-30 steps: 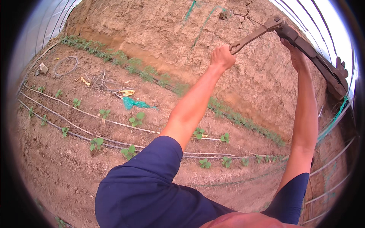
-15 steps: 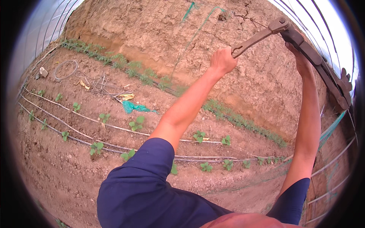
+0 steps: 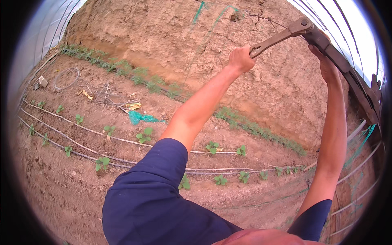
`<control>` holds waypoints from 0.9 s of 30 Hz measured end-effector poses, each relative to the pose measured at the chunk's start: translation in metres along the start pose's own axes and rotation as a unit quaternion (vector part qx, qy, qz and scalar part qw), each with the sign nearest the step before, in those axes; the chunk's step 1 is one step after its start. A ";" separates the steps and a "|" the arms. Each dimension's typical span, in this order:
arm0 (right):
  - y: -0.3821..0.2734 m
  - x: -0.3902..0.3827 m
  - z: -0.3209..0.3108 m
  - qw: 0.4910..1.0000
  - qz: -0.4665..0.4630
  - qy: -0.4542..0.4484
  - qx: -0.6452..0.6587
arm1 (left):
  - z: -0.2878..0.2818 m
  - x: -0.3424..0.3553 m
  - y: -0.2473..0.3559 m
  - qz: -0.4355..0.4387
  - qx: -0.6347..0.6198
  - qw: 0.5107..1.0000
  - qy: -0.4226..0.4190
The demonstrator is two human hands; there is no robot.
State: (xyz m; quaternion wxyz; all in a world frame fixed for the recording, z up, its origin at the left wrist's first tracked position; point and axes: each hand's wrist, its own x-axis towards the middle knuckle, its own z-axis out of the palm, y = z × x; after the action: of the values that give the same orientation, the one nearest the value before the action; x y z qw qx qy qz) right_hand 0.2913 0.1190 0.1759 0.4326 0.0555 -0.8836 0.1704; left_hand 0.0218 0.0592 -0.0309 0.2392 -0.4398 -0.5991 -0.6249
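Both my arms are raised toward a long rusty two-handled tool (image 3: 281,36) held up near the greenhouse frame. My left hand (image 3: 241,59) is closed around the end of the tool's thinner handle. My right hand (image 3: 326,65) grips the thicker dark handle (image 3: 347,73), which runs down to the right along the frame. The two handles meet at a pivot (image 3: 302,23), where a thin wire (image 3: 261,17) leads off to the left. Dark blue short sleeves cover my upper arms.
An earthen wall (image 3: 163,36) rises behind the plot. Drip lines (image 3: 122,139) run along rows of small green seedlings (image 3: 143,134). A green plastic scrap (image 3: 139,118), a wire coil (image 3: 65,77) and loose rods lie on the soil. Frame poles (image 3: 359,163) stand at the right.
My left hand and its handle dipped slightly, then rose again. Both hands keep their grip on the tool.
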 end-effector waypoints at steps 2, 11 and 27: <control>0.001 -0.005 0.005 0.999 0.001 -0.032 0.022 | -0.008 -0.031 0.006 -0.050 0.000 0.998 0.039; -0.008 0.007 0.015 0.999 0.018 -0.010 0.026 | -0.060 -0.111 0.112 -0.245 -0.016 0.969 -0.026; 0.032 0.009 -0.012 0.999 0.027 0.045 0.010 | -0.022 0.070 -0.003 0.047 0.075 0.996 -0.009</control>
State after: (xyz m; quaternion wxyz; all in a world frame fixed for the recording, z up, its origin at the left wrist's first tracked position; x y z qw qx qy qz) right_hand 0.2870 0.1536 0.1821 0.4664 0.0277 -0.8628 0.1931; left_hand -0.0213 0.0544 0.0282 0.2951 -0.4536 -0.6255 -0.5620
